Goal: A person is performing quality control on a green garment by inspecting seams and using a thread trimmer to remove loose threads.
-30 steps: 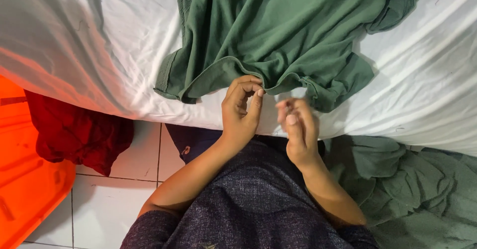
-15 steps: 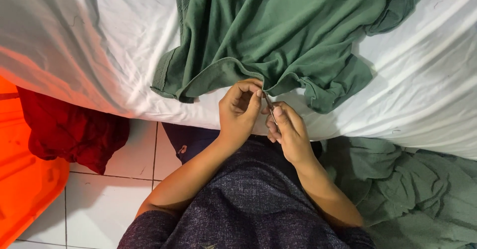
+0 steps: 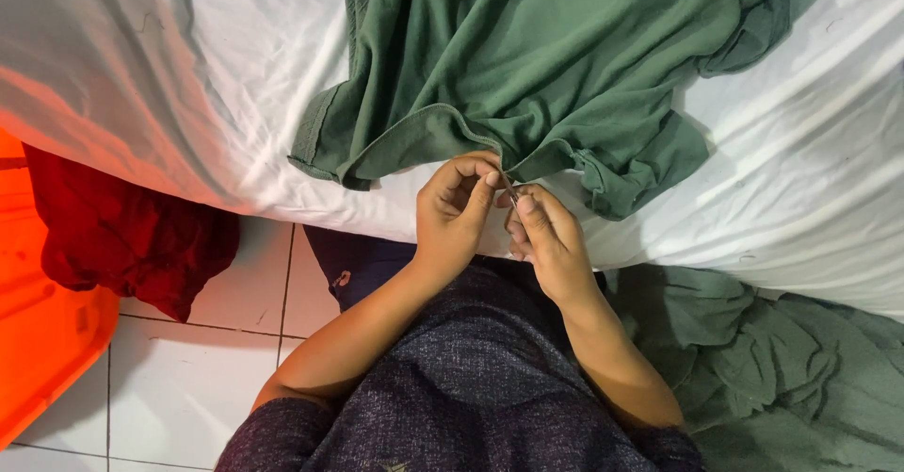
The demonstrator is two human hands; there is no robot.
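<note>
- Left hand (image 3: 452,210) and right hand (image 3: 546,241) meet at the near edge of the bed (image 3: 188,86). Both grips are narrow, pinched on the hem of the green garment (image 3: 527,57).
- A thin thing, maybe a thread or needle, shows between the fingertips; we cannot tell which.
- To do this well, we judge: keep the hem taut between the two pinches, hold the fingertips close together, and let the bulk rest on the bed.
- Count: two hands, one green garment on the bed, one green cloth heap (image 3: 782,359) lower right, one red cloth (image 3: 132,236), one orange tub (image 3: 38,340) left.
</note>
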